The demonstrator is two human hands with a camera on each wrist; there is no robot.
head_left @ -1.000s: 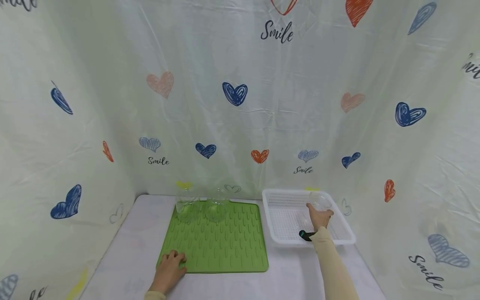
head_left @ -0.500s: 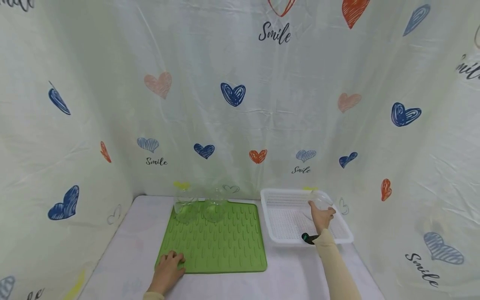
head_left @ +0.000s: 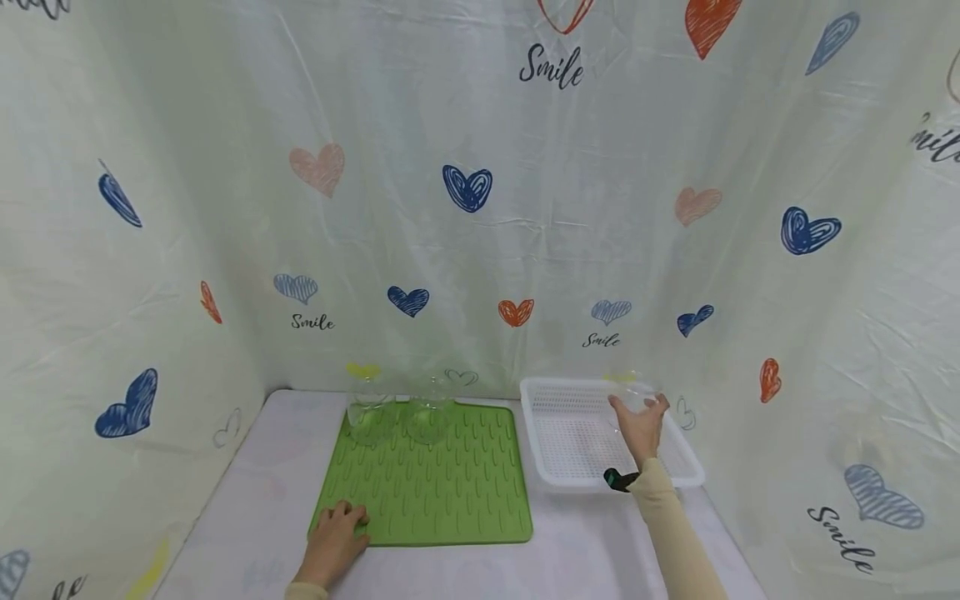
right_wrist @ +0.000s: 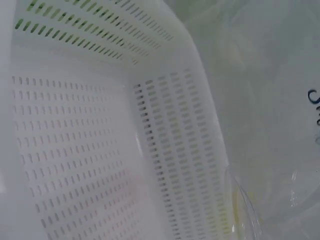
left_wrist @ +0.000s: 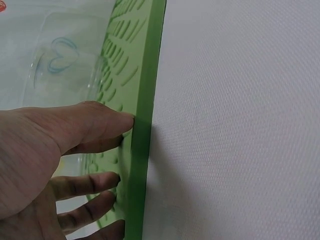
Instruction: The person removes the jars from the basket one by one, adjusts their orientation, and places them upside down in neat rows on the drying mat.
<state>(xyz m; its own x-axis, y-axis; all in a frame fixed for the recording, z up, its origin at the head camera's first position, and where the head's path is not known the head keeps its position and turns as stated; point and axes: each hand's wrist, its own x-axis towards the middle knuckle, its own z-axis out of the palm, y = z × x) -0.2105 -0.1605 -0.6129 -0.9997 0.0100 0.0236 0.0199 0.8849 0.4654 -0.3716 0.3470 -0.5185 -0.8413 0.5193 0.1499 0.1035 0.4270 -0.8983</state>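
In the head view, my right hand grips a clear, see-through glass over the white basket. Only a transparent edge of this glass shows in the right wrist view, low by the basket's rim. My left hand rests on the near left corner of the green ribbed mat. Its thumb touches the mat's edge and the other fingers lie loosely at its surface in the left wrist view. Two more clear glasses stand at the back of the mat, their outlines faint.
A table with a white cloth carries the mat and basket. The slotted basket wall rises at the right side of the table. Behind and on both sides hangs a curtain printed with hearts.
My right hand has shifted slightly, and its glass, which leaned to the right half a second ago, now stands more upright. The left hand stays at the mat's corner.
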